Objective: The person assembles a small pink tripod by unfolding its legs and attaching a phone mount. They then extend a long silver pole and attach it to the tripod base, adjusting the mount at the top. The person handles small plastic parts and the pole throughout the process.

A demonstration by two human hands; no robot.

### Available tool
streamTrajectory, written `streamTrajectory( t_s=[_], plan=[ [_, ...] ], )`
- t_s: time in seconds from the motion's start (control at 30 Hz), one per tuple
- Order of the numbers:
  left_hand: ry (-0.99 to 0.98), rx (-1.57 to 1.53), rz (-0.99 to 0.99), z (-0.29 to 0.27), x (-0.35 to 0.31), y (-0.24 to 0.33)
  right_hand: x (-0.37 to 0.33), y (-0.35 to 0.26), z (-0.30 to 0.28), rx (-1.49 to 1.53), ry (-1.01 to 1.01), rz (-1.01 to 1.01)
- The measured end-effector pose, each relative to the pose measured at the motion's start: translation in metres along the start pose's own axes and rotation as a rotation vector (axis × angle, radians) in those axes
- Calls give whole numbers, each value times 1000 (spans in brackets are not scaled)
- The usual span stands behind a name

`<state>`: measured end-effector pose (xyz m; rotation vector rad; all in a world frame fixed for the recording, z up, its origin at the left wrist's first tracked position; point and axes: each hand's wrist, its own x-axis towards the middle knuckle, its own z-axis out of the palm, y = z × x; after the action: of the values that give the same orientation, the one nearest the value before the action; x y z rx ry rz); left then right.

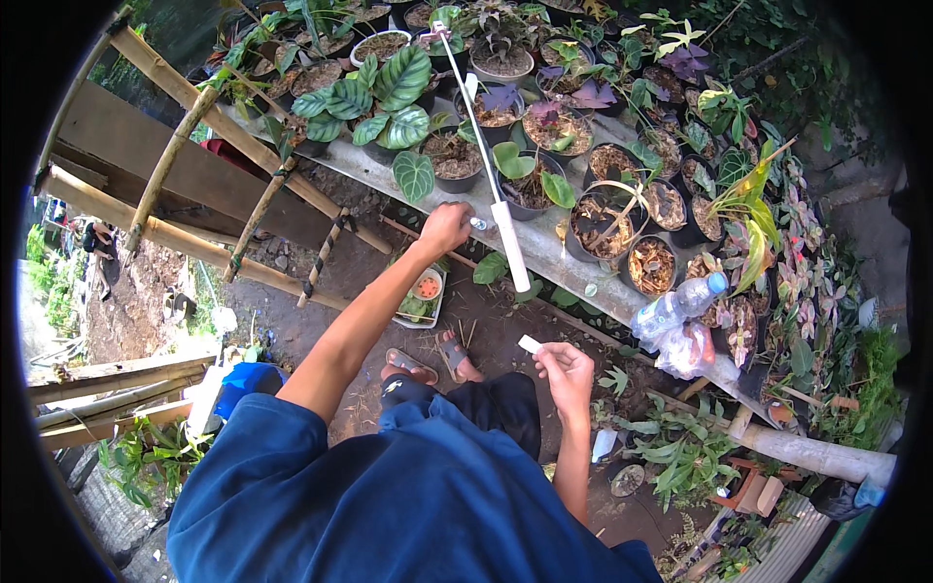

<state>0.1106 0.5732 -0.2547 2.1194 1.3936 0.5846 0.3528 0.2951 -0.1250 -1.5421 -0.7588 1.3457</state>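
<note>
Far left of the left hand [444, 226] lean long bamboo poles [185, 136] and a blue plastic tub [243, 379] on the brown dirt ground [292, 311]. Just below that hand sits a small white tray of green plants [420, 296]. The left hand is closed around the metal end of a long white stick tool [491, 185], which stretches up over the black pots with big green leaves [389, 107] on the grey desk [544, 253]. The right hand [564, 369] pinches a small white piece [530, 344]. To its right lies a clear plastic bottle [675, 306].
</note>
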Motion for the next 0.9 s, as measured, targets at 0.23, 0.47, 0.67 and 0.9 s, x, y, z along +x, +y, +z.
streamTrajectory(
  t_s=[0.23,0.47,0.67,0.9],
  plan=[
    [26,46,-141,9,0,3,-1,2,-1,-44,3,14],
    [57,-136,-118,12,-7,7,5,1,-1,-66,-21,20],
    [120,-112,-32,15,-11,18,15,0,3,-70,-44,25],
    [42,84,-34,19,0,20,21,3,8,-47,-42,17]
  ],
)
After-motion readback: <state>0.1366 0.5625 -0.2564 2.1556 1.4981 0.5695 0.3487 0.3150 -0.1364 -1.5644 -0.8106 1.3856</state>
